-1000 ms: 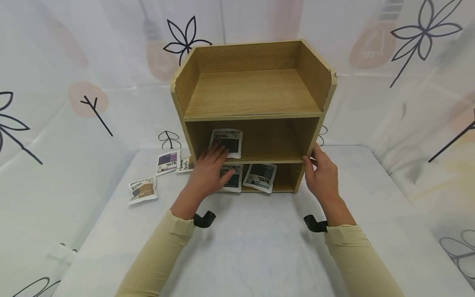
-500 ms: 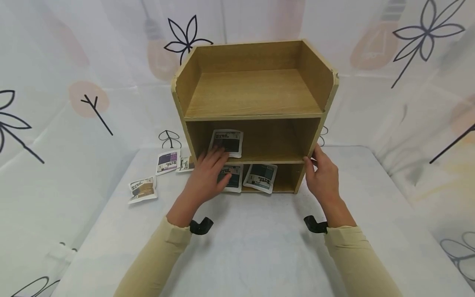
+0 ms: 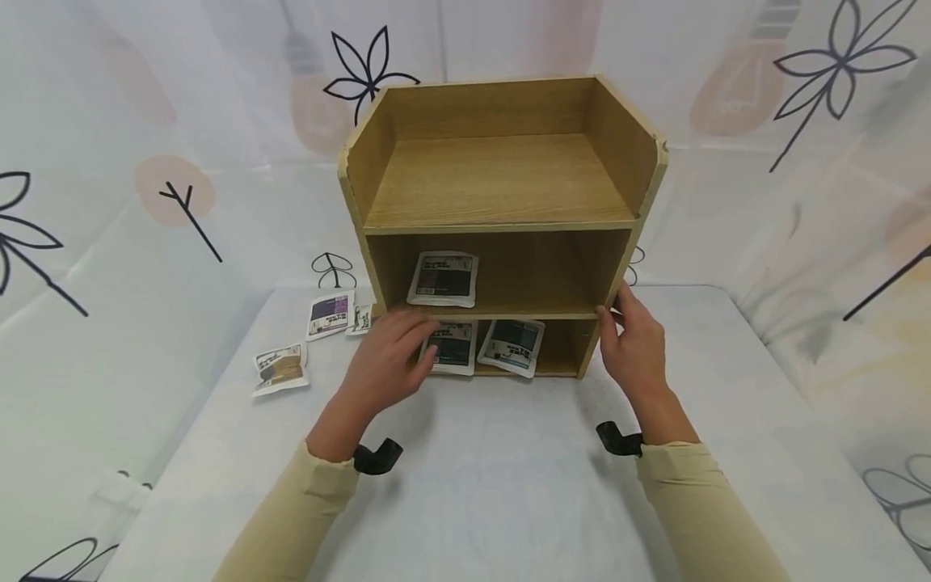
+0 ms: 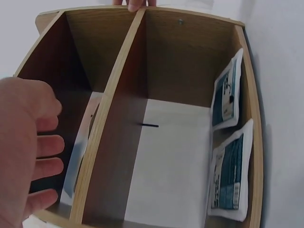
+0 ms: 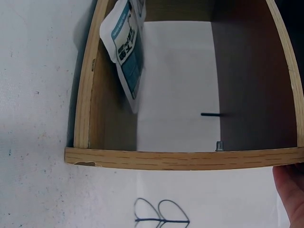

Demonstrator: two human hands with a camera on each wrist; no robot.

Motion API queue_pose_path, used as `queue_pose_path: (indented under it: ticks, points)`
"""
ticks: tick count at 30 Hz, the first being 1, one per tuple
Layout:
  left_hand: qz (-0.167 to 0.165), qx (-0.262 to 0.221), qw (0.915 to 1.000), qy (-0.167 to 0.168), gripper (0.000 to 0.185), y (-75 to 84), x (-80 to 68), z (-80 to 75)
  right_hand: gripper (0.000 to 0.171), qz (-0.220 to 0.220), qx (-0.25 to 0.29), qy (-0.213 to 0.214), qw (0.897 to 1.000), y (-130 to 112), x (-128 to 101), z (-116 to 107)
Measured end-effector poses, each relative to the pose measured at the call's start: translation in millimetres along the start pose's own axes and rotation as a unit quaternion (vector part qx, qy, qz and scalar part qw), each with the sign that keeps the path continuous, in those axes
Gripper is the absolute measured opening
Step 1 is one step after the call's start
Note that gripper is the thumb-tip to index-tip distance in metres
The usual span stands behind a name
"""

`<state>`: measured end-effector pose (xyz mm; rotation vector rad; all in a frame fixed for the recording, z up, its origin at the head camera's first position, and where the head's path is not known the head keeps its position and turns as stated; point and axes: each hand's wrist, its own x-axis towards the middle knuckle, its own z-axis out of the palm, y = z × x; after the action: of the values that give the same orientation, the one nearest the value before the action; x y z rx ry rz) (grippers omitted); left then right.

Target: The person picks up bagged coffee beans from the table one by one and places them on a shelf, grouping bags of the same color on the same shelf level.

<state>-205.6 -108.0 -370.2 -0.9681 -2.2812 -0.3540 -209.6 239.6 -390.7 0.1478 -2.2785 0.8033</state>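
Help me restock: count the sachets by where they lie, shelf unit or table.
Middle shelf sachet: 1
Bottom shelf sachets: 2
Table sachets, left of the shelf unit: 3
Total: 6

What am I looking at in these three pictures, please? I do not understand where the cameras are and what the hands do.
A person wears three cameras: one on the head, one on each wrist. The head view looks down at a white cloth-covered table with a light brown wooden three-level shelf unit on it.

The left hand, fingers relaxed, is in front of the lower levels and holds nothing. The right hand rests on the unit's right side edge.

One white packet with a dark label leans in the middle level; two similar packets stand in the bottom level. Three more small packets lie on the table, left of the unit.

Each wrist view shows the inside of the unit from that side.
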Motion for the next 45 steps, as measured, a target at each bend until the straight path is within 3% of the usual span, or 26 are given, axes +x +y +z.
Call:
queue_pose_path:
  ticks: [10, 20, 26, 32, 40, 45]
  points:
    - [0.022, -0.017, 0.9994, 0.020, 0.017, -12.5, -17.0, -9.2, 0.046, 0.007, 0.001, -0.007, 1.000, -0.6, 0.6, -0.5]
    - [0.005, -0.017, 0.9995, 0.024, 0.013, -33.1, -37.0, -11.4, 0.049, 0.002, -0.008, -0.003, 1.000, 0.0, -0.4, 0.6]
    - [-0.030, -0.008, 0.9994, 0.012, 0.013, -47.4, -47.4, -7.6, 0.049, -0.001, -0.008, 0.001, 1.000, 0.1, -0.4, 0.7]
    - [-0.089, 0.000, 0.9957, -0.029, 0.014, -61.5, -56.7, 0.3, 0.049, -0.002, -0.004, 0.001, 1.000, -0.2, -1.6, 0.4]
    - [-0.158, 0.002, 0.9847, -0.074, 0.020, -77.9, -63.5, 8.7, 0.051, 0.004, -0.005, -0.004, 1.000, -1.0, -2.1, 0.9]
    - [-0.201, 0.010, 0.9735, -0.108, 0.025, -90.3, -65.0, 14.6, 0.050, 0.002, -0.005, -0.002, 1.000, -0.3, -2.2, 1.9]
